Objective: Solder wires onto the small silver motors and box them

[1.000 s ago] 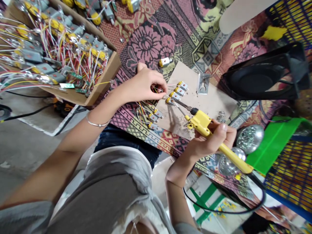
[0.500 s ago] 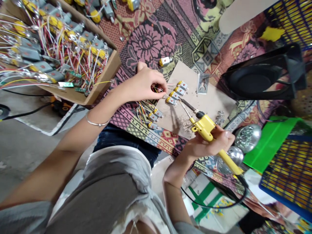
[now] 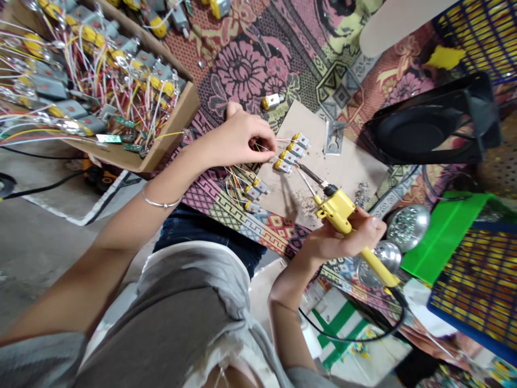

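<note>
My right hand [image 3: 355, 234] grips a yellow soldering iron [image 3: 339, 210] with a trigger-like body, its dark tip reaching to a row of small motors [image 3: 287, 157] with yellow ends on a board [image 3: 315, 188]. Thumb and fingers of my left hand [image 3: 252, 137] are pinched on thin wires [image 3: 262, 146] just left of that row. Below this hand lie several more small motors [image 3: 253, 192] with wires attached. A single motor [image 3: 273, 101] rests on the patterned cloth above the board.
A cardboard box [image 3: 169, 124] full of wired motors stands at left. Right of the board are a metal bracket [image 3: 334, 137], a black fan [image 3: 432, 126], two metal bowls [image 3: 407, 229] with small parts, a green bin [image 3: 444, 237] and blue baskets [image 3: 476, 291]. The iron's black cable [image 3: 355, 340] loops below.
Both hands keep almost the same pose, with the iron's tip still at the motor row. The view has shifted very slightly.
</note>
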### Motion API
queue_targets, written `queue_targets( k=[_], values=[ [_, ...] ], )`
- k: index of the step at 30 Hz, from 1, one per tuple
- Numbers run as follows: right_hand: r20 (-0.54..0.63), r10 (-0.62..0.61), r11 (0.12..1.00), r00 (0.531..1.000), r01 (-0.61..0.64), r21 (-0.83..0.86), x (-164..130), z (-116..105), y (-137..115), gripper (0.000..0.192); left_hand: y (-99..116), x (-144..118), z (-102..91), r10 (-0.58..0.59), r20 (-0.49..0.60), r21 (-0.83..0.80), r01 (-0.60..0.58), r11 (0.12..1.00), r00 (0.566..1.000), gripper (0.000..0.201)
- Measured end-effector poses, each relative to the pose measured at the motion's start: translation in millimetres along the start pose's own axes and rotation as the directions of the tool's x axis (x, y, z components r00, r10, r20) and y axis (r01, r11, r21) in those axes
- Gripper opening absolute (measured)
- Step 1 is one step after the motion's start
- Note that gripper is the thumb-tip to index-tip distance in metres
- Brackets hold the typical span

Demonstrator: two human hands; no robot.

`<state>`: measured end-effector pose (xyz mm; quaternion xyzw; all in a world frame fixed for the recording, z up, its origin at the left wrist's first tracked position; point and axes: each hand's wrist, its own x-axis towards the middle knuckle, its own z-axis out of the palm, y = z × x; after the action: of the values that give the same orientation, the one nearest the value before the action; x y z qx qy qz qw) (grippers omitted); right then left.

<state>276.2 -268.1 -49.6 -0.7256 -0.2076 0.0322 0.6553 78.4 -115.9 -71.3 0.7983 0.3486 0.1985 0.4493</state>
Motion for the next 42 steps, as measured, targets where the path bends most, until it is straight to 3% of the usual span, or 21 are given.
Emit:
queue_targets(
  k=[5,9,20,27,33,42],
  values=[
    [0.022,-0.041,0.999,0.999,0.041,0.014,1.4,-1.0,1.8,0.027,1.5,-0.4,1.4,-0.031,-0.074,-0.099,0.023,0.995,0.997,0.021],
    [0.001,-0.031,0.998,1.0,0.031,0.055,1.1,-1.6,0.1,0.027,2.6,-0.2,0.3,-0.058,-0.069,-0.161,0.046,0.986,0.996,0.023],
    [0.007,-0.012,0.995,1.0,0.011,0.097,-10.3,-13.6,14.0,0.029,2.9,-2.7,-1.0,-0.02,-0.062,-0.049,0.017,0.999,0.998,0.016],
    [0.01,-0.033,0.994,0.999,0.032,0.1,-9.6,-14.4,18.5,0.031,9.4,-2.2,-3.1,0.028,0.019,-0.001,-0.028,1.0,0.999,0.017],
    [-0.001,-0.02,0.986,1.0,0.02,0.165,-8.9,-13.2,11.9,0.027,8.7,-6.1,-5.8,0.033,-0.025,-0.001,-0.033,0.999,0.999,0.013],
    [0.023,-0.035,0.999,0.999,0.035,0.023,-11.0,-14.6,14.4,0.026,2.8,-8.2,-12.0,0.035,0.017,-0.013,-0.035,0.999,0.999,0.014]
  ],
)
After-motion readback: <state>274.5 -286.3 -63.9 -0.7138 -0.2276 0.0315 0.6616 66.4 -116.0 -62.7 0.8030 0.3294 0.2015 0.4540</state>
